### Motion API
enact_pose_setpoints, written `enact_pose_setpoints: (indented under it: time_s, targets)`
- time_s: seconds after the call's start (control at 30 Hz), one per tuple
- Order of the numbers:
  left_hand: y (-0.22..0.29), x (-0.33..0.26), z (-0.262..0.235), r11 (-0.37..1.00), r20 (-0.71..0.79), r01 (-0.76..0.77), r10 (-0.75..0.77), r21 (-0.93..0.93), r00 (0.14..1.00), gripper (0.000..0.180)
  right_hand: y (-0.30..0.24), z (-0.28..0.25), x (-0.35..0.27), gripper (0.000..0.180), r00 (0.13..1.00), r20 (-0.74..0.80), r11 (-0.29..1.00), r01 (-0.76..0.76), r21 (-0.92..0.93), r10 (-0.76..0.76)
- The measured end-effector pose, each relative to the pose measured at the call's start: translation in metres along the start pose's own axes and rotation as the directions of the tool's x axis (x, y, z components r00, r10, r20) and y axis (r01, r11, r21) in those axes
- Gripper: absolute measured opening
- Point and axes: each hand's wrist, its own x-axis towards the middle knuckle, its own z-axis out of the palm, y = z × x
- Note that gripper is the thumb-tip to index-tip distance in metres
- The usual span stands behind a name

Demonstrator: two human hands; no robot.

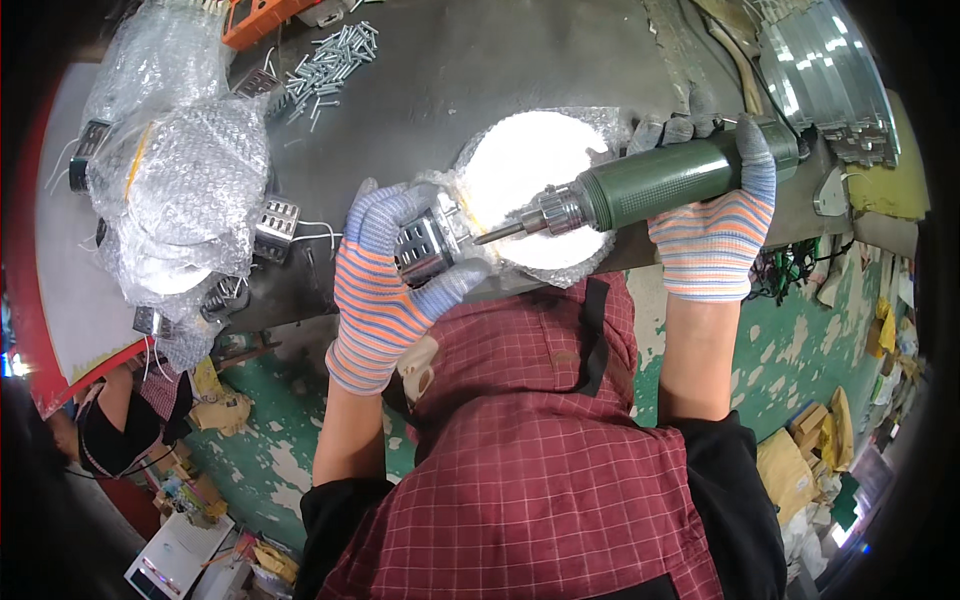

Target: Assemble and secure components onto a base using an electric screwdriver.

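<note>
My right hand [712,240], in a striped knit glove, is wrapped round a green electric screwdriver [665,182]. Its bit points left, and the tip lies at the near side of a slotted metal housing [425,250]; whether it touches a screw cannot be made out. That housing is gripped between the fingers and thumb of my left hand [375,275], gloved alike. Joined to it on the right is a bright white round disc [530,170], partly covered in bubble wrap [590,122]. My left fingers hide part of the housing.
Wrapped discs [195,185] with slotted metal housings [277,225] and white wires are piled at the left. Loose screws [335,65] lie at the back beside an orange object [258,18]. Clear plastic-like pieces [825,75] stand far right. Another person's arm [105,405] shows lower left.
</note>
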Motion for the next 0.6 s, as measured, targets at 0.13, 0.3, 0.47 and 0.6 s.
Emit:
enact_pose_setpoints:
  time_s: [0.13,0.3,0.47,0.6]
  targets:
    - [-0.003,0.004,-0.004,0.975,0.001,-0.177,0.179,0.137,0.984,0.069,0.001,-0.011,0.006,0.013,0.993,0.105,0.998,-0.057,0.018,0.054]
    - [-0.005,0.003,-0.003,0.977,0.009,-0.153,0.153,0.147,0.988,0.069,0.004,-0.013,0.009,0.014,0.996,0.093,1.0,-0.016,0.009,0.015]
    - [-0.005,0.004,-0.004,0.97,0.021,-0.177,0.176,0.164,0.984,0.07,0.008,-0.01,0.012,0.021,0.999,-0.01,0.997,0.035,-0.075,-0.036]
    - [-0.007,0.004,-0.002,0.978,0.004,-0.17,0.171,0.117,0.985,0.071,0.006,-0.016,0.012,0.018,0.994,0.109,0.999,-0.009,-0.034,0.012]
